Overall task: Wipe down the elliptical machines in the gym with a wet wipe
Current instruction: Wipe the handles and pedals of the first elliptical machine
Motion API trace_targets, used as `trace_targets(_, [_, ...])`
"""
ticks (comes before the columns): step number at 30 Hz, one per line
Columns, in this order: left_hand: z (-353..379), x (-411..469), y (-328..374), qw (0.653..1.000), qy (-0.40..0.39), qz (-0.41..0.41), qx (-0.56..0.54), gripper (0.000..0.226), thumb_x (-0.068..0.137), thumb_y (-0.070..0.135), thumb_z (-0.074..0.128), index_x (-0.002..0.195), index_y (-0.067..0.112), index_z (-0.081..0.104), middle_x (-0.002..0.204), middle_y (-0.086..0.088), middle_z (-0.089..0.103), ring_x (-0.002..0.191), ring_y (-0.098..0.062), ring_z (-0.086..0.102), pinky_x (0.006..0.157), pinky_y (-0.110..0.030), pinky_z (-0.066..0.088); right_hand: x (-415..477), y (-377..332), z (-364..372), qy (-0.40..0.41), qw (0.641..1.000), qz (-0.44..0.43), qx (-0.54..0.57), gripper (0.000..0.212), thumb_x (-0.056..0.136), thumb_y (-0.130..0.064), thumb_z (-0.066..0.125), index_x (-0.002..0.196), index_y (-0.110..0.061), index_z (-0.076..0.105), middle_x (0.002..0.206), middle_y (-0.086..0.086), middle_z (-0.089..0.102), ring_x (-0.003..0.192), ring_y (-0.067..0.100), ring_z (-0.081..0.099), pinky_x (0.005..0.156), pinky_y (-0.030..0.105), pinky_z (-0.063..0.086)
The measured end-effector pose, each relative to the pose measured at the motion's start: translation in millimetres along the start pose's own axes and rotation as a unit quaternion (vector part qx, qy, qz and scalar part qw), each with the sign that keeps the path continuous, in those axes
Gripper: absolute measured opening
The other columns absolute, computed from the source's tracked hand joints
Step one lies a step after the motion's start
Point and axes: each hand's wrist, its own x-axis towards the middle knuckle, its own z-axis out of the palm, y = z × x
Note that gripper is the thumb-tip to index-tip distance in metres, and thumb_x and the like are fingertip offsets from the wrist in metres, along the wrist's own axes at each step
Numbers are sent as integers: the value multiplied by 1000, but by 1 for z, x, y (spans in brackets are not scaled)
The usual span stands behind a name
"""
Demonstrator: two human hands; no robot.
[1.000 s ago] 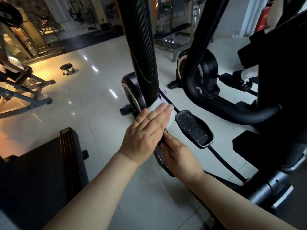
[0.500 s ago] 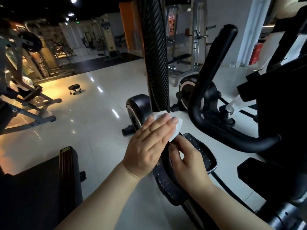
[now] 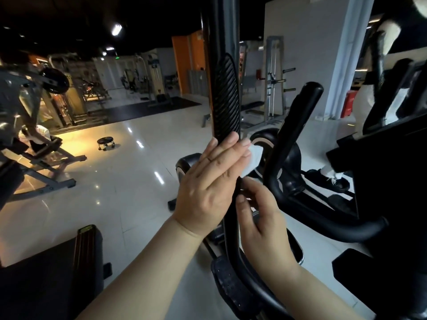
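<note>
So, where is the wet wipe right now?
In the head view, near the centre, the wet wipe is pressed by the left hand against the ribbed upright, just above the right hand.

Head-worn wide view, forward, slightly down

Left of the black ribbed upright elliptical bar (image 3: 225, 100), the glossy white tiled floor (image 3: 129, 192) gives wide passage out to a small black round wheeled stool (image 3: 105, 142). Low on the left, a black flat-topped machine deck (image 3: 46, 285) blocks the way. Right of the bar the gap is narrow: a curved black tubular handlebar (image 3: 298, 135) rises near, and the right grip (image 3: 261, 218) fills the lower part. The left grip (image 3: 210, 179) lies flat against the bar. A black studded foot pedal (image 3: 231, 287) juts out below. A large black machine body (image 3: 392, 181) walls off the far right.
</note>
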Motion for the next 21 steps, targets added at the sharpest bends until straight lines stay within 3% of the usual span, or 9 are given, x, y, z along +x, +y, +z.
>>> trace_targets(4, [1,-10,3,999,-22,24,12,27,101,-4,56,126,0,65,137,-11,61,135,-27,56,115,-45,42,0,-3,-4,-7,999,-46,-20,29,100,-19,53,128,-18,61,121,-13,62,117,18,60,95,40,51])
trace_targets(7, [-6,8,-4,999,4,26,40,25,105,1,50,120,2,71,131,-8,66,130,-24,60,117,-44,39,10,-10,-8,3,999,-43,-22,25,103,-22,54,126,-17,62,121,-9,62,117,12,60,96,26,49])
trace_targets(9, [-10,29,-7,995,36,30,87,26,103,2,53,114,8,76,124,-3,71,119,-21,67,107,-38,43,17,-17,-11,5,1000,-18,-23,21,102,-23,54,121,-21,63,116,-9,63,109,5,61,88,20,50])
trace_targets(12, [-11,52,-10,990,83,2,115,26,102,2,55,110,11,78,117,0,74,101,-19,68,90,-34,43,21,-19,-12,3,999,-16,-29,17,102,-26,55,117,-26,63,115,-13,61,108,9,62,86,26,52])
trace_targets(16, [-12,52,-8,993,81,-36,82,28,104,1,51,113,7,76,115,-3,71,96,-25,69,96,-31,46,32,-29,-19,3,995,-88,-37,19,101,-24,55,119,-27,62,117,-15,60,110,18,62,89,33,53])
trace_targets(21, [-22,91,-19,993,100,-53,42,31,106,5,45,110,-3,75,113,-3,56,97,-24,58,91,-33,48,66,-65,-28,23,984,-175,-25,35,99,-6,58,120,-34,57,114,-20,59,107,13,63,89,20,51])
